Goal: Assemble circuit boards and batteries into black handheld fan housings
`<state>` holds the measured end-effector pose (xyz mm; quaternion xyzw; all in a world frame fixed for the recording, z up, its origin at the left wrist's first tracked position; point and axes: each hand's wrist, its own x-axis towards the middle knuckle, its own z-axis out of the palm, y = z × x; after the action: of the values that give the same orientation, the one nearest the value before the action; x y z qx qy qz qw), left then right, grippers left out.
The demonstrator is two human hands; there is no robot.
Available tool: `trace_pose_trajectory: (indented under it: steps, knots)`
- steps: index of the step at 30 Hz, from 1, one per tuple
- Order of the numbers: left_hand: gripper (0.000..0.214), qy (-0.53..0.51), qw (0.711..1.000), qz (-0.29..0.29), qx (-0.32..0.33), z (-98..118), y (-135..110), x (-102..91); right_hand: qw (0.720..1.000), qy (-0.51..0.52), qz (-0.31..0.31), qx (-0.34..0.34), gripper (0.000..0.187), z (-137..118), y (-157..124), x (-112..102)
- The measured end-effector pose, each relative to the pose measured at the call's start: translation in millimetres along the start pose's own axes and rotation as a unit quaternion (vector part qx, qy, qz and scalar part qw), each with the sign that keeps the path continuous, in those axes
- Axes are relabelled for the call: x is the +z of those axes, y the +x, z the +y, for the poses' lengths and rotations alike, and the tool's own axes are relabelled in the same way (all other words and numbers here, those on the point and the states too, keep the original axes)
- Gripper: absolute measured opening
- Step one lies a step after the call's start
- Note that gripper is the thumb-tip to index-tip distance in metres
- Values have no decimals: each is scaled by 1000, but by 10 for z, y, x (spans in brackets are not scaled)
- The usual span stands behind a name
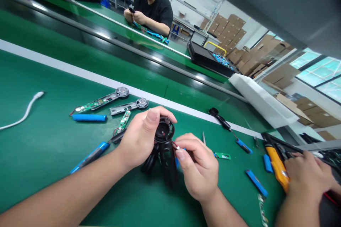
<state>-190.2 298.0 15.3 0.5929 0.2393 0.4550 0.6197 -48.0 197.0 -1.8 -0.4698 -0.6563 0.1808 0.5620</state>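
Note:
My left hand (141,136) is closed around a black plastic housing (166,149) with a round fan-like head, thumb resting on its rim. My right hand (198,165) pinches a small white connector on thin red wires (176,146) at the side of the housing. Both hands hover just over the green bench mat (39,149). Blue cylindrical batteries (89,117) and green circuit boards (124,120) lie to the left of my hands.
Grey brackets with round speakers (121,93) lie at the back left, a white cable (26,111) at far left. More blue batteries (256,182) sit at right. A co-worker's hand (309,177) by an orange tool (278,166). Another person (151,10) sits across the conveyor.

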Motion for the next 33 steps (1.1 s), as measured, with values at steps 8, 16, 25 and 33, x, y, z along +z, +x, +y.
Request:
trace_pose_trajectory:
  steps: [8, 16, 25, 33]
  knots:
    - [71, -27, 1000, 1, 0, -8, 4, -14, 1000, 19, 9, 4, 22, -1, 12, 4]
    - [69, -55, 998, -17, -15, 8, -12, -20, 1000, 24, 15, 10, 25, 8, -7, 12]
    - [52, -64, 997, -33, -33, -34, 39, -70, 998, 4, 70, 3, 19, 53, 65, 56]
    - [54, -5, 993, -45, -110, -127, 118, -46, 984, -37, 173, -13, 17, 2, 102, 53]
